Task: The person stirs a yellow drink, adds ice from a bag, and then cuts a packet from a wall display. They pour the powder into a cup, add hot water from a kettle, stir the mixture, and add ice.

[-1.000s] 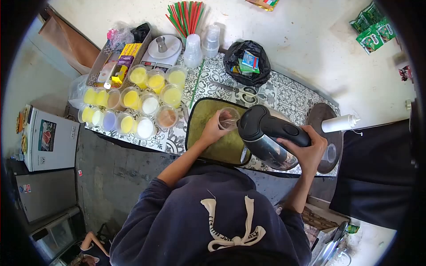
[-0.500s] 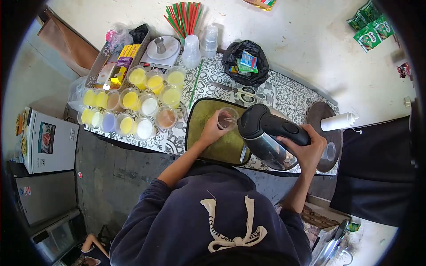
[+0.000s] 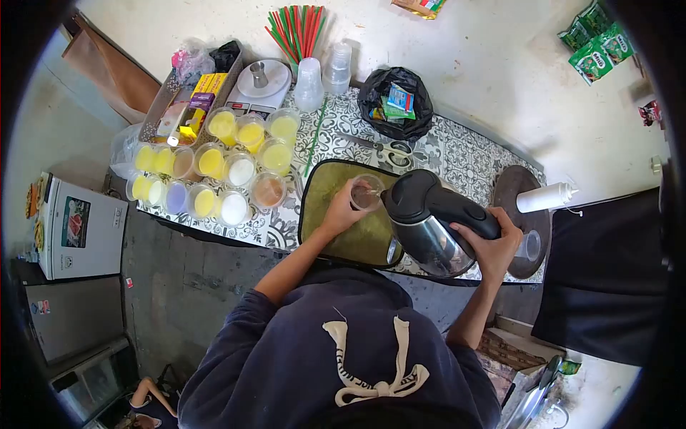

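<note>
Over the green mat (image 3: 330, 207), my left hand (image 3: 343, 213) is closed round a clear plastic cup (image 3: 366, 193). The kettle (image 3: 434, 236), black and silver, tilts toward that cup, its spout at the rim and a thin stream of liquid running in. My right hand (image 3: 494, 242) is wrapped round the kettle's black handle. Left of the mat, several clear cups hold powders: yellow (image 3: 211, 161), white (image 3: 233, 208), purple (image 3: 176, 197) and brown (image 3: 269, 191).
Scissors (image 3: 379, 145) lie behind the mat, near a black bag (image 3: 395, 104) holding packets. A scale (image 3: 261, 89), stacked cups (image 3: 309, 84), straws (image 3: 296, 32) and a basket (image 3: 153, 118) stand at the back left. A white bottle (image 3: 544, 197) rests on the round board (image 3: 509, 182).
The kettle and my right hand have shifted slightly, with the kettle's body a little lower and its handle lower to the right. My left hand and its cup have barely moved.
</note>
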The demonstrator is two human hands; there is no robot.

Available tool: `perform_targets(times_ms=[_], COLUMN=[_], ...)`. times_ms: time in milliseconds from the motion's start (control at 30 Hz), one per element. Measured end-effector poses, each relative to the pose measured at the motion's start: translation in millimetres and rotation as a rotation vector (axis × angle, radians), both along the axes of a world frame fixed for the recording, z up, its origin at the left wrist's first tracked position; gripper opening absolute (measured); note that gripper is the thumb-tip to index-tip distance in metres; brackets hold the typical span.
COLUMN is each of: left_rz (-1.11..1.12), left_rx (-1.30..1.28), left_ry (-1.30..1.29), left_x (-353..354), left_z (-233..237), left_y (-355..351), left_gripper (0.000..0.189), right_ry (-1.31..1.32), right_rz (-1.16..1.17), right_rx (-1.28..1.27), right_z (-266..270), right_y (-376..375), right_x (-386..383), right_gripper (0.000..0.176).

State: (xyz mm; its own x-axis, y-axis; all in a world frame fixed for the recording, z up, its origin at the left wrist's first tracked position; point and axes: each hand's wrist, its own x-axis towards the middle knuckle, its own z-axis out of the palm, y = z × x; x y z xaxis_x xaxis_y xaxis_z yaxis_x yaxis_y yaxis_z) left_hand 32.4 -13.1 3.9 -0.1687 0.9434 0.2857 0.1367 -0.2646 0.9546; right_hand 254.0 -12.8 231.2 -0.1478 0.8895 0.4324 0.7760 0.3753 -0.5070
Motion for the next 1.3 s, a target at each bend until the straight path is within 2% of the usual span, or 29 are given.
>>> perform_targets(times_ms=[67, 133, 200, 300, 367, 433, 500, 567, 633, 700, 800, 833, 900, 933, 967, 1033, 1100, 1167, 1200, 1267, 1300], left_rz=[0.009, 0.017, -0.018, 0.010, 0.011, 0.006, 0.001, 0.004, -0.001, 0.027, 0.023, 0.003, 0.023, 0.008, 0.011, 0.003, 0.026, 0.010, 0.014, 0.011, 0.013], left_rx=[0.004, 0.008, -0.047, -0.044, -0.053, -0.062, -0.089, -0.085, -0.080, -0.034, -0.063, -0.067, -0.058, -0.056, -0.031, -0.007, -0.032, -0.055, -0.080, -0.027, 0.031], left_ry=[0.042, 0.084, 0.012, 0.076, 0.099, 0.122, 0.099, 0.102, 0.103, 0.171, 0.106, 0.114, 0.152, 0.151, 0.123, 0.108, 0.050, 0.014, -0.025, -0.009, 0.006], left_x=[-1.2, -2.2, -2.1, -2.6, -3.5, -3.3, -3.3, -3.4, -2.4, -2.8, -1.0, -1.1, -0.2, 1.8, 2.8, 1.1, 2.7, 5.2, 6.1, 5.7, 5.9], left_z=[-1.6, -4.4, -7.2, -11.5, -9.8, -11.6, -14.3, -14.4, -14.9, -15.1, -14.5, -13.3, -9.9, -8.7, -7.3, -9.1, -15.8, -5.0, -1.1, -1.7, -2.1], left_y=[0.3, 0.4, -1.0, -1.5, -2.4, -2.0, -0.9, -1.2, -1.1, -0.4, -0.4, -0.6, -0.6, 0.7, 0.9, -0.4, 1.1, -0.1, 0.1, 1.0, 3.9], left_gripper=[0.052, 0.053, 0.054, 0.056, 0.057, 0.058, 0.058, 0.059, 0.059, 0.059, 0.058, 0.058, 0.055, 0.055, 0.054, 0.053, 0.054, 0.055, 0.056, 0.058, 0.059], right_ry=[0.014, 0.234, 0.306, 0.447, 0.566, 0.549, 0.492, 0.564, 0.861, 0.819, 0.809, 0.641, 0.420, 0.315, 0.311, 0.415, 0.428, 0.089, 0.087, -0.243, -0.247], right_rz=[-0.014, -0.063, -0.132, -0.226, -0.364, -0.438, -0.561, -0.541, -0.621, -0.696, -0.808, -0.795, -0.811, -0.876, -0.885, -0.314, 0.030, 0.266, 0.260, 0.499, 0.500], right_rx=[0.002, -0.036, -0.016, 0.009, 0.121, 0.198, 0.199, 0.217, 0.312, 0.308, 0.304, 0.306, 0.598, 0.700, 0.704, 0.514, -0.357, -0.196, -0.192, -0.252, -0.249], right_z=[-5.6, -18.9, -36.0, -54.6, -77.2, -104.1, -123.2, -138.3, -154.6, -162.4, -166.7, -163.6, -156.2, -148.2, -148.1, -151.2, -166.1, -182.0, -184.7, -189.2, -192.4], right_y=[-0.4, -0.6, -1.2, -8.4, -12.2, -16.0, -17.5, -18.2, -15.3, -17.5, -22.2, -26.8, -30.4, -34.4, -39.6, -53.8, -63.3, -41.8, -32.0, -19.2, -12.6], right_x=[7.6, 19.5, 37.2, 52.8, 65.6, 81.5, 98.3, 103.4, 106.0, 105.9, 99.7, 97.6, 87.5, 77.2, 65.5, 41.0, 30.5, 8.9, 7.1, 3.5, 2.3], right_gripper=[0.039, 0.035, 0.034, 0.032, 0.031, 0.030, 0.043, 0.044, 0.049, 0.051, 0.074, 0.064, 0.051, 0.037, 0.037, 0.028, 0.017, 0.026, 0.026, 0.034, 0.034])
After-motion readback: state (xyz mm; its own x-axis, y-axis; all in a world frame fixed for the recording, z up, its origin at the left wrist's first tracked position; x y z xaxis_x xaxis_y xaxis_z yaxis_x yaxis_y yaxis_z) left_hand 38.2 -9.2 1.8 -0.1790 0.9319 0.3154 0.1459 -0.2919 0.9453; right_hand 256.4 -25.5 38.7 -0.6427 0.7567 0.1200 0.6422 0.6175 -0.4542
